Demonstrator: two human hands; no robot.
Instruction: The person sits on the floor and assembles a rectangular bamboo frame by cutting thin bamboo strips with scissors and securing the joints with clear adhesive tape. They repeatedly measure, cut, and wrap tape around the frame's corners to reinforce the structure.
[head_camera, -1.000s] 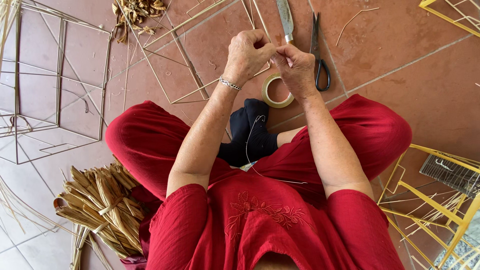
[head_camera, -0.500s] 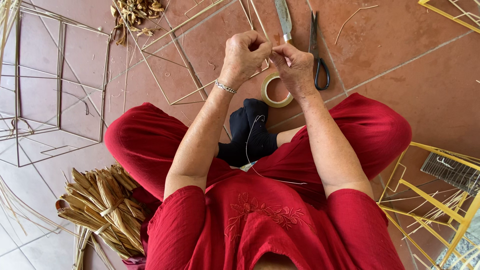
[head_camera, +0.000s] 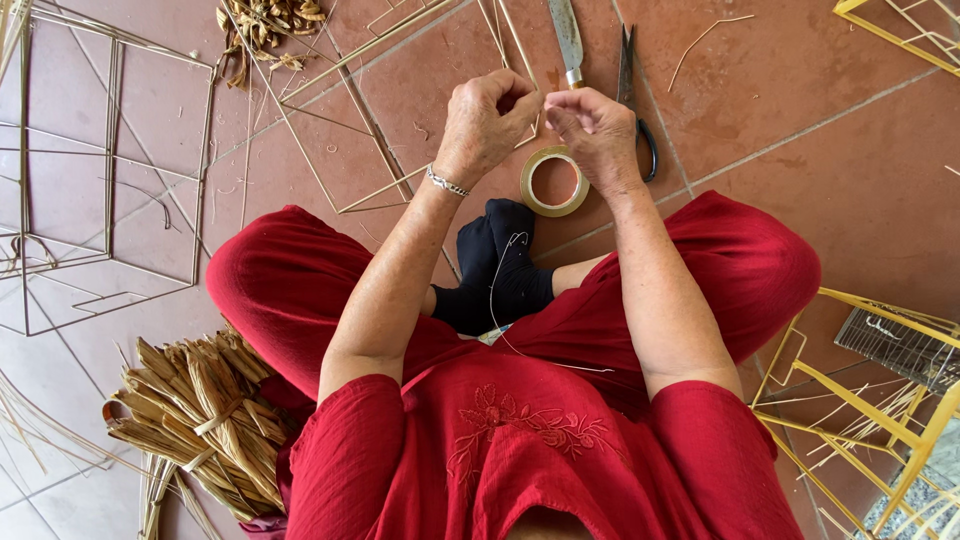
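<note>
While hands (head_camera: 545, 120) pinch, tape roll (head_camera: 554, 182) below

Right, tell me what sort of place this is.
Probably a home craft workspace on a tiled floor, likely for making frames from thin sticks. Stick frames lie around, a bundle of dried strips sits beside the seated person, and scissors and a tape roll lie near the hands.
</note>
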